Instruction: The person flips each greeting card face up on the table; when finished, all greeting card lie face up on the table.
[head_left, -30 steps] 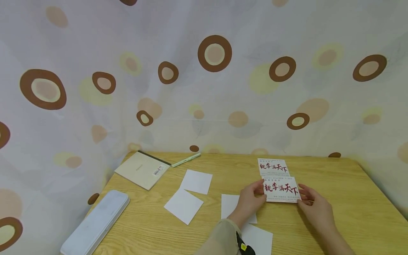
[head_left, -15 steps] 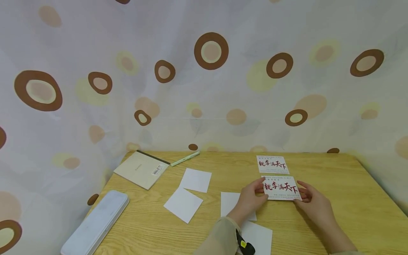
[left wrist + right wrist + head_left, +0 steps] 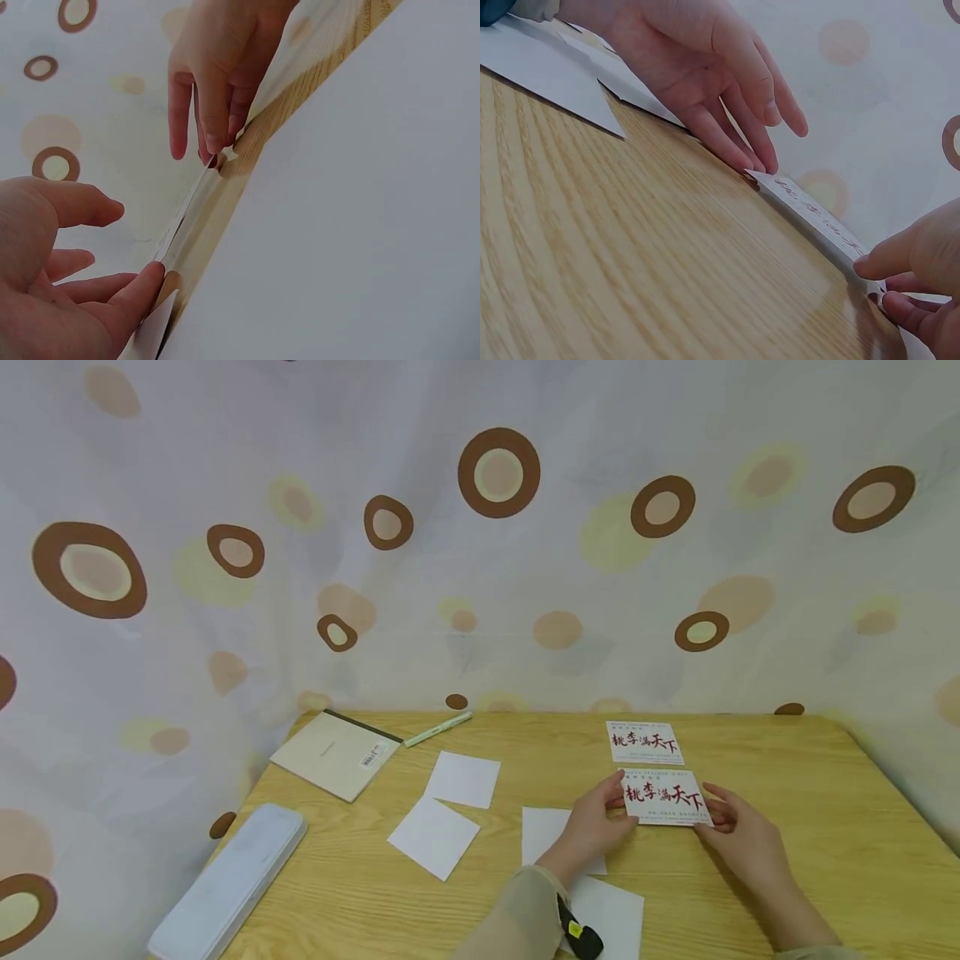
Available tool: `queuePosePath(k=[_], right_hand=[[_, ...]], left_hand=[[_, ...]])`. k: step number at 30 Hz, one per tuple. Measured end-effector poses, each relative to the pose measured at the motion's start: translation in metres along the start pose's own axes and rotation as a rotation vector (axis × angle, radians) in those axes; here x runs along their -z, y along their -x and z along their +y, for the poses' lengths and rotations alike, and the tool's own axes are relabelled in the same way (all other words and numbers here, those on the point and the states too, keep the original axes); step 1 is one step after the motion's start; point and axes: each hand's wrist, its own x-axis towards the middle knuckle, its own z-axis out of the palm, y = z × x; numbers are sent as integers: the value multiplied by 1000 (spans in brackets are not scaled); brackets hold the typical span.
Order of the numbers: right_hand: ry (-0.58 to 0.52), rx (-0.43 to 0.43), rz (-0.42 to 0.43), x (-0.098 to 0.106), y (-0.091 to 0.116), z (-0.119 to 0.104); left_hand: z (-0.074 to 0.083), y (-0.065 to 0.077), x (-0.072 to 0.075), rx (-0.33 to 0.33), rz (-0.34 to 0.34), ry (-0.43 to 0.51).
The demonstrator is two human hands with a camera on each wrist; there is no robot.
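Near card (image 3: 666, 797) is now shifted clear of the far card (image 3: 645, 742), so they're probably separate. My right hand (image 3: 748, 843) pinches it; my left hand (image 3: 592, 822) just touches, fingers spread.

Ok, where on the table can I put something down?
Bare wood shows right of the right hand, to the table's right edge; between the pen and the far printed card; and between the pale case and the left sleeve. It's crowded around the left hand: blank cards lie by that arm, the nearer card between both hands.
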Motion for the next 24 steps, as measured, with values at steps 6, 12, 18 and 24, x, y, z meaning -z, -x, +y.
queuePosePath(k=[6,12,18,24], right_hand=[[9,17,27,0,0,2],[14,49,46,-2,1,3],[12,50,30,-3,0,6],[4,49,30,-4,-1,7]], left_hand=[[1,0,-1,0,-15,17],[2,1,0,-13,-34,42],[1,2,0,1,-33,33],[0,0,-1,20,-29,16]])
